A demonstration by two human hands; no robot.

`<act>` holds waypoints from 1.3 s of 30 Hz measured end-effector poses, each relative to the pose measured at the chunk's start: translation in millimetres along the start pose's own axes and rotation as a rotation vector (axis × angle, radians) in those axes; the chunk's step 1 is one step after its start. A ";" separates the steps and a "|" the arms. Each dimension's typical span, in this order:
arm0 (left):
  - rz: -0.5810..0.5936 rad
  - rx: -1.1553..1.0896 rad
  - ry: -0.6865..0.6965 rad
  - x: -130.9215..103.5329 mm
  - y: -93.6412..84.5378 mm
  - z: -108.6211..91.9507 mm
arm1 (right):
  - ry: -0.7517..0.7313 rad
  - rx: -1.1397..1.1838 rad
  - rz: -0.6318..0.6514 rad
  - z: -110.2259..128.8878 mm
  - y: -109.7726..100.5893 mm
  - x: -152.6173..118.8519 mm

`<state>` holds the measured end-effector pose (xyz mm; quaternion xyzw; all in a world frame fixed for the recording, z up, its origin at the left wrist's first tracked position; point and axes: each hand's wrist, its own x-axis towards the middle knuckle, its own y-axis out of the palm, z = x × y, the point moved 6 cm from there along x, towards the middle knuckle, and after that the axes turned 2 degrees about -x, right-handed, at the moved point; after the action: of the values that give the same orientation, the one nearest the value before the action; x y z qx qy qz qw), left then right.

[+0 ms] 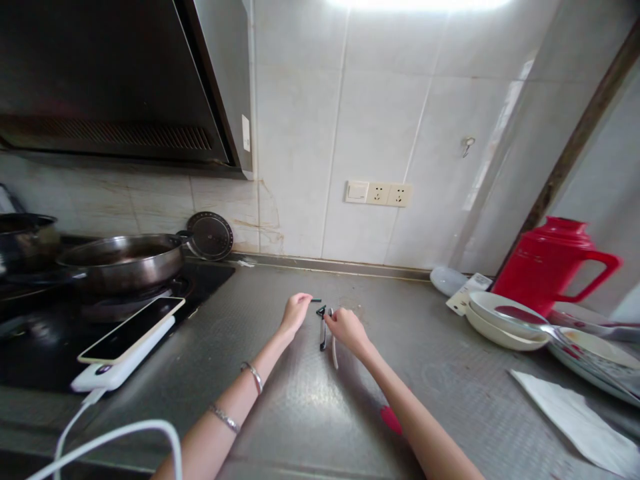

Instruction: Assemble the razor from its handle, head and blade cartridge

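Note:
My left hand [297, 310] is closed, its fingertips pinching a short dark stick [316, 301] that points to the right. Close by on its right, my right hand [347, 327] is curled around a thin, white, curved strip [335, 353] whose lower end sticks out toward me; its kind is unclear. Between the hands a slim tool with a black, forked head and a pale handle [323, 333], much like a peeler, touches or nearly touches my right fingers. Whether that hand grips it too, I cannot tell. Something pink [391, 420] shows partly beneath my right forearm.
On the left, a steel pan [125, 260] sits on the black stove [210, 283], with a phone [133, 330] on a white power bank in front. Stacked bowls [505, 327], a red thermos jug [545, 267] and a white napkin [575, 417] occupy the right side.

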<state>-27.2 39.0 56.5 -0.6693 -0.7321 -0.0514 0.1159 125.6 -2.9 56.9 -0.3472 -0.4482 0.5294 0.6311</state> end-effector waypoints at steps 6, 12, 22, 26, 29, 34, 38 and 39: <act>0.054 0.316 0.170 21.5 -2.3 5.9 | -0.009 0.135 -0.136 -22.7 -29.9 10.3; 0.131 0.630 0.250 44.7 9.6 21.4 | -0.013 0.279 -0.228 -46.9 -35.7 22.6; 0.273 0.933 0.354 54.6 25.6 37.7 | 0.037 0.449 -0.236 -70.1 -23.9 30.8; 0.280 0.956 0.392 54.3 30.5 39.8 | 0.038 0.447 -0.242 -72.2 -23.2 31.2; 0.284 0.984 0.413 55.2 32.4 40.6 | 0.032 0.455 -0.249 -72.4 -23.3 31.3; 0.304 0.998 0.472 54.1 35.0 40.6 | 0.025 0.454 -0.270 -72.9 -23.4 31.1; 0.290 0.954 0.497 53.8 34.9 40.6 | 0.018 0.426 -0.270 -72.7 -23.0 30.4; 0.280 0.938 0.506 53.3 34.6 39.4 | 0.011 0.417 -0.272 -72.3 -23.3 30.3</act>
<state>-1.0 103.0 28.4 -0.6035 -0.5299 0.1370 0.5799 202.6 24.7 58.4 -0.1488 -0.3686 0.5188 0.7569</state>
